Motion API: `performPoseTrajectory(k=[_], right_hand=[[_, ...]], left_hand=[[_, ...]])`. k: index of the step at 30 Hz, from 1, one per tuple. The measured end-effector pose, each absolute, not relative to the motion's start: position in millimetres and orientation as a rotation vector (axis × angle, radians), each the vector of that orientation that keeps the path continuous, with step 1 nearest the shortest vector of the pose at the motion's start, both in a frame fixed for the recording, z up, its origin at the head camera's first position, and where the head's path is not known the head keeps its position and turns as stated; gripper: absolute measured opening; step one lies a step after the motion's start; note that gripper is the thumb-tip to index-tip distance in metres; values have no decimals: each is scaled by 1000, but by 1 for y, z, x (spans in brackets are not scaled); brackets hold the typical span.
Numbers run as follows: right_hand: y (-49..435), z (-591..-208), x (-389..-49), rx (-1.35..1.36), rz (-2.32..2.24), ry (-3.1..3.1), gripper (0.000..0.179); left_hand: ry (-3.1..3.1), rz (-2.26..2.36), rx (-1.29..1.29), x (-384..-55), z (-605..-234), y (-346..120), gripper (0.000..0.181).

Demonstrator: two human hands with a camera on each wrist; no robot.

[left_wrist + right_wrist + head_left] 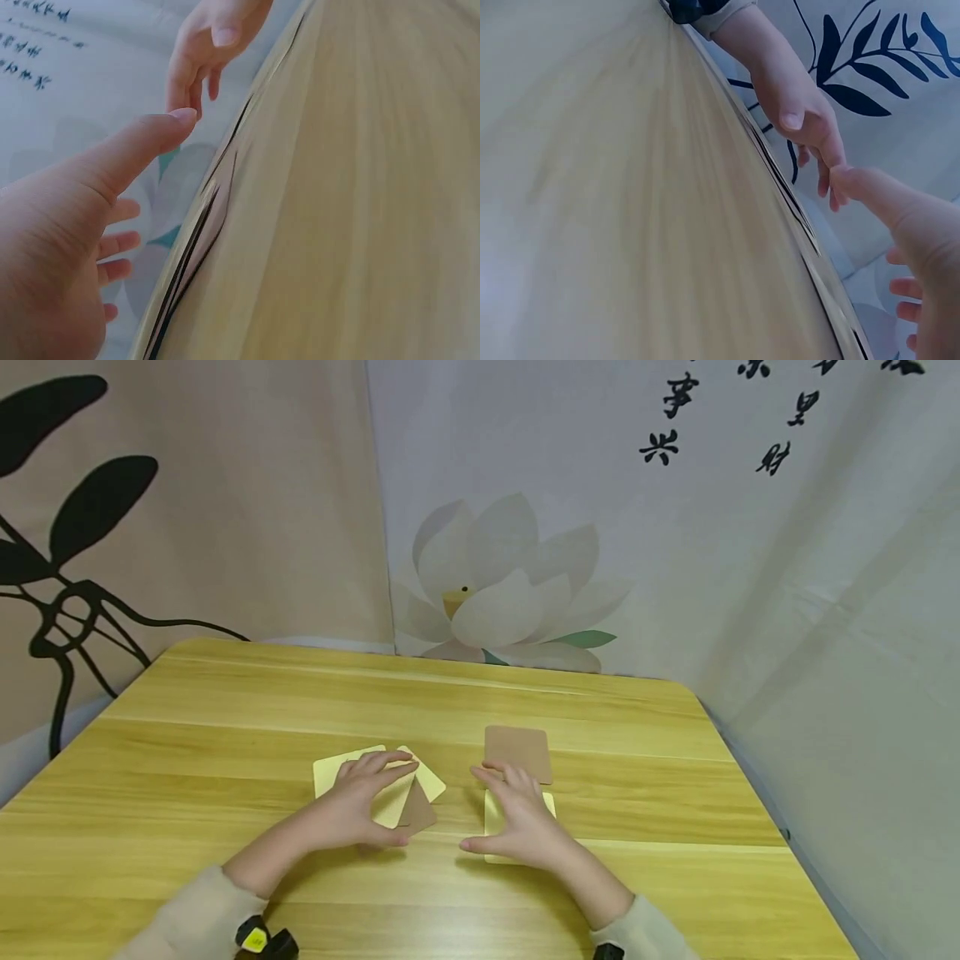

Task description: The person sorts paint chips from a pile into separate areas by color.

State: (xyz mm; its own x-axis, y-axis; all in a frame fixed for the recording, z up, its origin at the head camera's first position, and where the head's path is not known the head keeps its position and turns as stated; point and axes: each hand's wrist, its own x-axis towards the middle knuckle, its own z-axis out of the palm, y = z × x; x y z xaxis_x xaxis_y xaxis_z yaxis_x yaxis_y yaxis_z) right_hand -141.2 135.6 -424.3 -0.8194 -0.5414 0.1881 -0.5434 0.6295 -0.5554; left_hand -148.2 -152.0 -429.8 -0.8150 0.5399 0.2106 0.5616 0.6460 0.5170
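Several yellow and brown cards with rounded corners lie on the wooden table. My left hand point(352, 808) is over the overlapping group on the left, thumb and fingers spread apart with nothing held. From under it show a yellow card point(328, 772), another yellow card point(430, 785) set aslant and a brown card point(422, 810). On the right, my right hand point(522, 822) hovers over a yellow card point(492, 812), covering much of it, its thumb likewise apart from the fingers. Just behind that card lies a flat brown card point(517, 752). In the left wrist view, the cards point(214, 217) appear edge-on, slightly bowed.
The wooden table point(637, 793) extends around both hands, its far edge close to a hanging cloth point(750, 568) with a printed lotus and characters. A beige curtain point(262, 510) with dark leaves hangs at the left. Dark devices point(255, 937) are strapped at the wrists.
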Motion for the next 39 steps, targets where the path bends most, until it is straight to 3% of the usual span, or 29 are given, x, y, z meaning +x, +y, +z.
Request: performPoseTrajectory(k=[19, 39], right_hand=[[75, -430, -147, 918, 899, -2845, 93], [37, -435, -160, 900, 787, -2948, 96]], left_hand=[[-2832, -865, -840, -157, -431, -204, 102], [-2878, -940, -821, -168, -437, -228, 102]])
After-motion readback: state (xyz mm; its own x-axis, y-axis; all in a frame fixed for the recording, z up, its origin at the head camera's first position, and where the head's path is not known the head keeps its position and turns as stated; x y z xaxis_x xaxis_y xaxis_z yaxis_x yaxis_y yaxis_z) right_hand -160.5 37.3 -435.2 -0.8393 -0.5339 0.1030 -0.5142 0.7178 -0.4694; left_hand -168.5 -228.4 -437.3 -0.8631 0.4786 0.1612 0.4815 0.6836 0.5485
